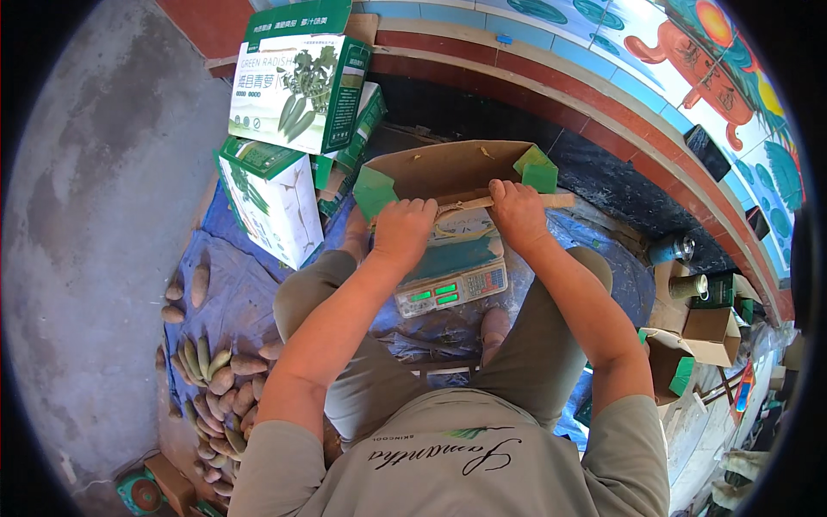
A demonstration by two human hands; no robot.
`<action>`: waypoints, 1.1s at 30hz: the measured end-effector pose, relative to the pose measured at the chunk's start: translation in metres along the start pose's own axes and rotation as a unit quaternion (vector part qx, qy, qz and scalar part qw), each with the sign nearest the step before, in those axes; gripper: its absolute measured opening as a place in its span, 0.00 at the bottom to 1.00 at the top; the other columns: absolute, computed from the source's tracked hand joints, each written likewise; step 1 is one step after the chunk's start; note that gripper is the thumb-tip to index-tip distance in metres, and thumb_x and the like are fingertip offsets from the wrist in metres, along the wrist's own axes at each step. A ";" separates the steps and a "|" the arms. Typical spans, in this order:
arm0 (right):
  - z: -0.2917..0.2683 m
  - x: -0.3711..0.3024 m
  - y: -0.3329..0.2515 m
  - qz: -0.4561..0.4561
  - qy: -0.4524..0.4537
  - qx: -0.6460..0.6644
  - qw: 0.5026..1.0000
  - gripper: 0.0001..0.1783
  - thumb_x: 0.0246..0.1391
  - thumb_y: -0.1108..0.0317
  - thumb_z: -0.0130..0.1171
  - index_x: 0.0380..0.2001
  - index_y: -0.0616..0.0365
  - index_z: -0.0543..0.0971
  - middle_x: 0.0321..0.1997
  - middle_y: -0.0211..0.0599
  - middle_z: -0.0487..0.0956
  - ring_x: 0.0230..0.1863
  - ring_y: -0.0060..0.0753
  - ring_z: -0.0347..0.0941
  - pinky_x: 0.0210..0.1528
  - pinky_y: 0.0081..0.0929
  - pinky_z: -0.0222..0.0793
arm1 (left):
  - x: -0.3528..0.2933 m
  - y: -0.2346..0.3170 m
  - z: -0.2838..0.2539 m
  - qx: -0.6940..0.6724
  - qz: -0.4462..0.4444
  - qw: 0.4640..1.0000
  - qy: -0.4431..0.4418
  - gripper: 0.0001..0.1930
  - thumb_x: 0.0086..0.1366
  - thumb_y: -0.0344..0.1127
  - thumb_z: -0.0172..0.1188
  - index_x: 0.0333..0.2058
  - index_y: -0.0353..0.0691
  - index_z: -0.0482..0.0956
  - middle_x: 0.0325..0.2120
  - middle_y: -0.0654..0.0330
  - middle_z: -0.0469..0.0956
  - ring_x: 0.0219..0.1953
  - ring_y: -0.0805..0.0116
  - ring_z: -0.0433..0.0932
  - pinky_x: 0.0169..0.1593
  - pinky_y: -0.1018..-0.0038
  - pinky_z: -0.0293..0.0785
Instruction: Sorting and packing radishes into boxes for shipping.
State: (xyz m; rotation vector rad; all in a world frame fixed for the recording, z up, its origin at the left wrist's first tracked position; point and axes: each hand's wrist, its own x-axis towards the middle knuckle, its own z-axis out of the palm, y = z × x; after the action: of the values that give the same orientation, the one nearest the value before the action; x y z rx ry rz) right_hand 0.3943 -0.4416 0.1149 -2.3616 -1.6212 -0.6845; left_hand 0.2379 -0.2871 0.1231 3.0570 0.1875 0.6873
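An open cardboard box (448, 168), brown inside with green corner flaps, stands in front of me between my knees. The fingers of my left hand (405, 230) are curled over its near edge, toward the left corner. Toward the right corner my right hand (519, 214) grips the same edge, thumb up. Under the box's near side sits a digital scale (453, 291) with lit green displays and a keypad. I cannot see the bottom of the box, and its near wall is partly hidden by my hands.
Green-and-white cartons (284, 95) are stacked at the back left. A blue tarp (226, 302) covers the floor, with many root vegetables (228, 401) heaped on the left. Small open boxes (711, 332), a thermos (672, 248) and a metal can (688, 287) stand on the right.
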 end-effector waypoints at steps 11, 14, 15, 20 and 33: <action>-0.014 -0.025 -0.017 -0.054 -0.197 0.063 0.977 0.37 0.41 0.56 0.59 0.57 0.51 0.61 0.61 0.50 0.58 0.63 0.51 0.52 0.62 0.46 0.47 | -0.034 0.008 0.004 0.049 0.024 0.989 -0.138 0.31 0.51 0.41 0.57 0.53 0.36 0.62 0.53 0.50 0.63 0.55 0.52 0.61 0.52 0.59 0.60; -0.017 -0.031 -0.016 -0.072 -0.234 0.039 0.969 0.42 0.44 0.44 0.56 0.61 0.45 0.56 0.64 0.50 0.52 0.65 0.54 0.44 0.63 0.51 0.41 | -0.034 0.018 0.001 -0.002 -0.013 0.987 -0.158 0.35 0.54 0.48 0.56 0.57 0.38 0.57 0.57 0.49 0.57 0.59 0.49 0.54 0.58 0.55 0.53; -0.017 -0.031 -0.016 -0.072 -0.233 0.038 0.969 0.42 0.44 0.44 0.56 0.61 0.45 0.56 0.64 0.50 0.52 0.65 0.54 0.44 0.63 0.51 0.41 | -0.034 0.018 0.001 -0.002 -0.013 0.988 -0.157 0.35 0.54 0.48 0.56 0.57 0.38 0.57 0.57 0.49 0.57 0.59 0.49 0.54 0.58 0.55 0.53; -0.010 -0.031 -0.015 -0.077 -0.212 0.073 0.972 0.44 0.44 0.40 0.53 0.62 0.45 0.53 0.65 0.50 0.49 0.66 0.56 0.42 0.63 0.53 0.39 | -0.036 0.002 0.027 -0.044 -0.078 0.986 -0.140 0.36 0.53 0.54 0.55 0.57 0.44 0.59 0.58 0.52 0.56 0.60 0.52 0.53 0.59 0.54 0.49; -0.003 -0.018 -0.012 -0.044 -0.193 0.104 0.975 0.43 0.39 0.52 0.62 0.60 0.47 0.57 0.55 0.43 0.63 0.58 0.45 0.55 0.61 0.46 0.45 | -0.016 -0.003 0.016 -0.052 -0.149 0.971 -0.177 0.32 0.40 0.48 0.68 0.45 0.44 0.70 0.36 0.60 0.69 0.44 0.60 0.68 0.44 0.64 0.62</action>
State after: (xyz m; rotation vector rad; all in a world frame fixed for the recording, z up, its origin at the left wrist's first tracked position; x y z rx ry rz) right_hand 0.3770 -0.4529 0.1083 -2.3820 -1.8491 -0.0568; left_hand 0.2299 -0.2857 0.1016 2.8926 0.5686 0.1286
